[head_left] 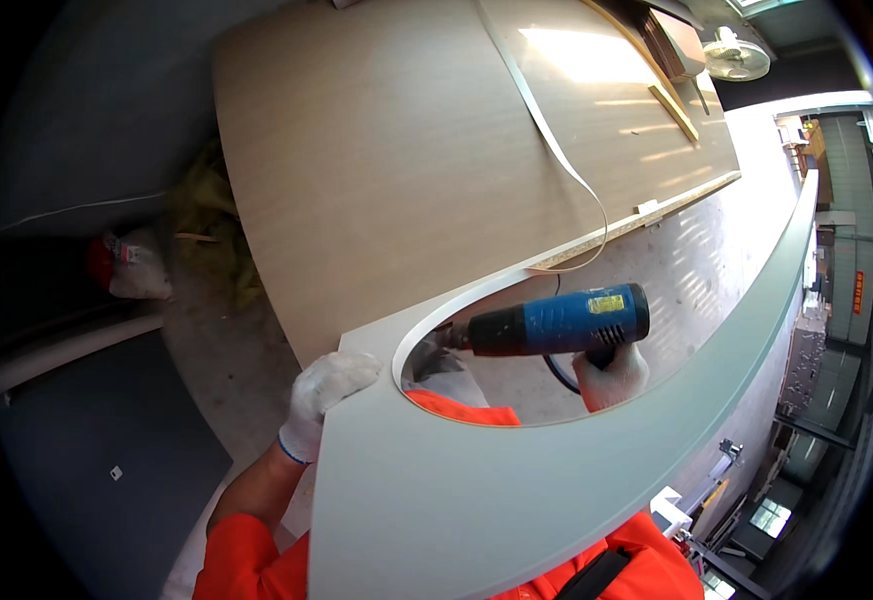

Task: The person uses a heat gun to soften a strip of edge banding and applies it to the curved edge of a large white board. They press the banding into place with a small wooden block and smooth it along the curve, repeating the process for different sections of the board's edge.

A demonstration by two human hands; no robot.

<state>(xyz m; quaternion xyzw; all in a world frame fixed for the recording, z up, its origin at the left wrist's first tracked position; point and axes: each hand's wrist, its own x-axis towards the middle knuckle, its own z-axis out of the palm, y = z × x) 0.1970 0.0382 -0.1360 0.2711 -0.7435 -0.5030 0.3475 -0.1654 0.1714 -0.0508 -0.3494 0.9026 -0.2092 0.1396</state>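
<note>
I have the right hand (616,378) wrapped round the blue heat gun (556,318) by its handle, the left hand (334,390) gripping the pale panel's (516,490) edge.

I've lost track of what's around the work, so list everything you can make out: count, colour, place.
Heat gun: one, blue and black, centre, in the right hand
Curved panel: one, pale grey-green, front, sweeping up to the right
Edging strip: one, whitish, along the panel's inner curve
Large board: one, light brown, upper middle
Wood stick: one, yellowish, on the large board
Fan: one, whitish, top right
Dark board: one, blue-grey, lower left
Clutter: uncountable, mixed colours, far right
Sleeves: orange-red, lower edge
Hands: two, white-gloved; left hand at the panel's left edge, right hand on the heat gun's handle
</note>
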